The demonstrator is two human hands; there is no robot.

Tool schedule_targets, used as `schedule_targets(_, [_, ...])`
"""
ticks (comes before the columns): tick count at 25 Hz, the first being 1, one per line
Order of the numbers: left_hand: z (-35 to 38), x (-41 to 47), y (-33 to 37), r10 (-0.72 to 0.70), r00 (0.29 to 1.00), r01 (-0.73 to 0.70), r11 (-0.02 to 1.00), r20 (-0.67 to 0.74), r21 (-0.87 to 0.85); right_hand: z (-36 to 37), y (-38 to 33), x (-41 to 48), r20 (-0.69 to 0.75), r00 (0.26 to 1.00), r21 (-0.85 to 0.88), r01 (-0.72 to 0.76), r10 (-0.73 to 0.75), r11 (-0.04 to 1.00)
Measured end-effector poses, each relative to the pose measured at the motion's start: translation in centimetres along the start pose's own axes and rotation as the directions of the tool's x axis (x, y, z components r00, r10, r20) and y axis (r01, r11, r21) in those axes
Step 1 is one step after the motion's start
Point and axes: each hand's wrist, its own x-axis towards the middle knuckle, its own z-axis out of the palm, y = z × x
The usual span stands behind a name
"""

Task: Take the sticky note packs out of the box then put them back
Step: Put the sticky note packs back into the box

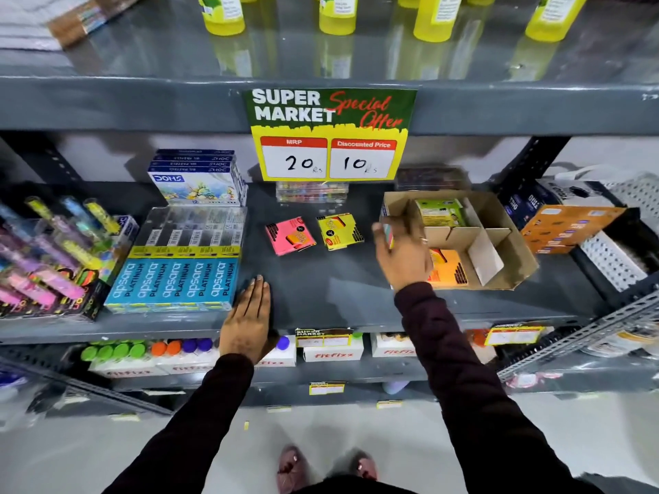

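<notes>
A brown cardboard box (506,244) with dividers sits on the grey shelf (321,287) at the right. Inside it stand a green sticky note pack (442,212) at the back and an orange pack (447,269) at the front. A pink pack (289,236) and a yellow pack (339,231) lie on the shelf left of the box. My right hand (401,254) hovers at the box's left wall, fingers curled on a small pack (388,232) seen edge-on. My left hand (248,315) rests flat on the shelf's front edge, holding nothing.
Blue pencil boxes (178,276) and a stack of colour boxes (199,180) stand to the left, with pens (53,251) further left. An orange carton (567,229) sits right of the box. A price sign (330,137) hangs from the upper shelf.
</notes>
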Motion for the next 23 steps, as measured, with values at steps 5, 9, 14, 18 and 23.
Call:
schedule_targets(5, [-0.2, -0.1, -0.1, -0.005, 1.0, 0.004, 0.997, -0.015, -0.077, 6.6, -3.8, 2.7, 0.433, 0.9, -0.263, 0.078, 0.046, 0.962])
schedule_targets(9, [-0.1, -0.2, -0.2, -0.007, 0.999, 0.01, 0.997, 0.039, -0.082, 8.8, -3.8, 4.1, 0.464, 0.88, -0.349, 0.079, 0.099, 0.934])
schedule_targets(14, [0.1, -0.1, -0.3, -0.001, 1.0, 0.0, 0.999, -0.023, -0.047, 8.2, -4.8, 4.1, 0.413, 0.905, -0.368, 0.059, 0.106, 0.928])
schedule_targets(18, [0.4, 0.1, -0.2, 0.009, 0.999, -0.011, 0.999, -0.054, -0.03, 2.6, -3.1, 0.4, 0.217, 0.976, -0.258, 0.068, -0.011, 0.964])
schedule_targets(23, [0.6, 0.0, -0.3, -0.008, 1.0, 0.008, 0.999, -0.004, 0.035, -5.4, 5.1, -2.5, -0.067, 0.978, -0.197, -0.207, 0.198, 0.958])
